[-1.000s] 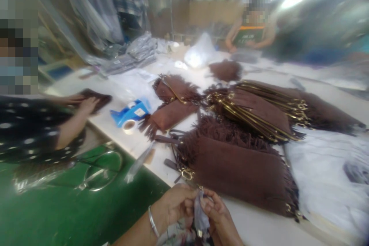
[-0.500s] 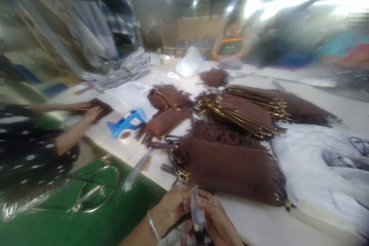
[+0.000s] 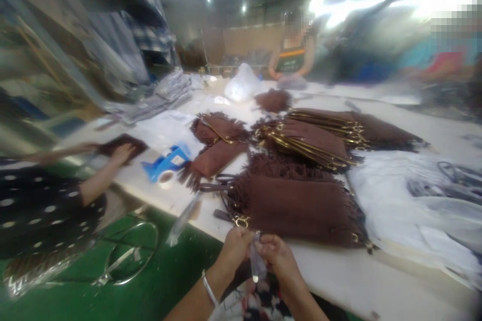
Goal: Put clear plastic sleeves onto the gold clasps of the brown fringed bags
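Observation:
Close to my body, at the table's front edge, both hands are closed around the upper end of a narrow greyish strip (image 3: 257,265), which looks wrapped in clear plastic. My left hand (image 3: 237,248) pinches it from the left, a bangle on the wrist. From the right, the fingers of my right hand (image 3: 274,251) curl against it. The strip's lower end hangs free with a small shiny tip. Just beyond my hands lies a large brown fringed bag (image 3: 297,205), with gold metal rings (image 3: 241,221) at its near left corner.
Behind it are stacked brown bags with gold zips (image 3: 307,143) and smaller fringed pouches (image 3: 220,158). A blue tape dispenser (image 3: 167,161) and tape roll (image 3: 166,178) lie left. A co-worker's hand (image 3: 124,153) rests on a brown piece. White sheets (image 3: 387,195) are right.
My view has shifted slightly, and my hands sit a little higher in the picture, still holding the strip. On the left, the co-worker's hands have moved on the brown piece.

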The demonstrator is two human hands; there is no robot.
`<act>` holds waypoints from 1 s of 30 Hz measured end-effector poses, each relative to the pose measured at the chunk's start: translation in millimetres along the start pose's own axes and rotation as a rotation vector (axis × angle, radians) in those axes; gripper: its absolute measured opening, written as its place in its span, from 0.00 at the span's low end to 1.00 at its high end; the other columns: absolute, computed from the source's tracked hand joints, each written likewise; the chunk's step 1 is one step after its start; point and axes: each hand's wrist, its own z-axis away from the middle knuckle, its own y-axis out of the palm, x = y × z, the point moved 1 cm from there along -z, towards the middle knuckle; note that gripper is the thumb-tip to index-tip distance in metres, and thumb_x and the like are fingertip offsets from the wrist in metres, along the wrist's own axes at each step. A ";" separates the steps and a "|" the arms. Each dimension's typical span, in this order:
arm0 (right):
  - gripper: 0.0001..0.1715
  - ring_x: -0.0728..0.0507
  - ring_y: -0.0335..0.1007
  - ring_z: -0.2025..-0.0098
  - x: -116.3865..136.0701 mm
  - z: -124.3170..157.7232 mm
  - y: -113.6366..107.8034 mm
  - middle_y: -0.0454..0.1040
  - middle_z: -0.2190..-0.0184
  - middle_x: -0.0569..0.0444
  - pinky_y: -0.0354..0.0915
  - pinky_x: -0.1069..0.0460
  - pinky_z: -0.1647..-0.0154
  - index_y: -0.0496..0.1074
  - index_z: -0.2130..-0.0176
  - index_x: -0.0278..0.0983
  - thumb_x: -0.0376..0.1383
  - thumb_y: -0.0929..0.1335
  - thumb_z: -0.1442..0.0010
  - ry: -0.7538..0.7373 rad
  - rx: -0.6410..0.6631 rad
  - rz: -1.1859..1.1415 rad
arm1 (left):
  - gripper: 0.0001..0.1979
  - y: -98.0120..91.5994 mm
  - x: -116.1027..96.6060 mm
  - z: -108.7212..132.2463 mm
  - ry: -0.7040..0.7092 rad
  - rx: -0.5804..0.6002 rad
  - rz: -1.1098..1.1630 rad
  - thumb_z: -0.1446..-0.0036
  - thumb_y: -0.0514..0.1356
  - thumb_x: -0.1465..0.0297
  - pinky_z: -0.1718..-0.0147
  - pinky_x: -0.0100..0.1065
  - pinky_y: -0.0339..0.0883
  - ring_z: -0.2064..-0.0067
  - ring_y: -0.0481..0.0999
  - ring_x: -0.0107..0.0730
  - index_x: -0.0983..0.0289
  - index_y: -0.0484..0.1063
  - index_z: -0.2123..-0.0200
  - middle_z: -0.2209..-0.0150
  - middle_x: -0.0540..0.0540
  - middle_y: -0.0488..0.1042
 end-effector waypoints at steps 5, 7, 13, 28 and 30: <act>0.26 0.54 0.52 0.86 -4.3 2.3 5.0 0.59 0.87 0.66 0.50 0.58 0.84 0.61 0.71 0.38 0.47 0.76 0.61 -0.060 -0.091 0.028 | 0.14 6.1 4.5 7.1 0.114 -0.139 -0.191 0.46 0.56 0.63 0.76 0.30 0.52 0.78 0.64 0.29 0.63 0.68 0.80 0.83 0.49 0.67; 0.22 0.53 0.53 0.85 -4.3 4.1 8.4 0.60 0.87 0.66 0.51 0.58 0.84 0.62 0.72 0.38 0.45 0.75 0.59 -0.096 -0.128 0.090 | 0.11 8.0 3.2 8.9 0.158 -0.165 -0.285 0.48 0.59 0.64 0.73 0.31 0.56 0.73 0.69 0.32 0.63 0.71 0.79 0.78 0.52 0.72; 0.21 0.51 0.61 0.83 -2.8 10.4 -1.8 0.68 0.84 0.62 0.59 0.57 0.82 0.65 0.64 0.37 0.45 0.72 0.53 -0.082 -0.013 0.172 | 0.10 9.7 0.2 6.9 0.173 -0.204 -0.454 0.47 0.60 0.66 0.71 0.32 0.57 0.71 0.72 0.34 0.63 0.70 0.78 0.76 0.53 0.73; 0.29 0.55 0.63 0.81 18.5 0.4 -45.2 0.80 0.67 0.43 0.63 0.60 0.81 0.66 0.64 0.33 0.53 0.74 0.51 0.074 -0.328 -0.157 | 0.18 -2.4 5.1 22.3 0.312 -0.235 -0.675 0.34 0.47 0.61 0.68 0.31 0.66 0.70 0.75 0.32 0.61 0.74 0.60 0.73 0.50 0.75; 0.28 0.55 0.63 0.81 18.3 0.9 -45.9 0.80 0.68 0.43 0.62 0.60 0.81 0.66 0.65 0.33 0.52 0.74 0.51 0.053 -0.347 -0.134 | 0.21 -23.5 4.2 23.7 0.224 -0.277 -0.556 0.35 0.46 0.57 0.73 0.32 0.67 0.77 0.72 0.31 0.62 0.72 0.52 0.77 0.48 0.74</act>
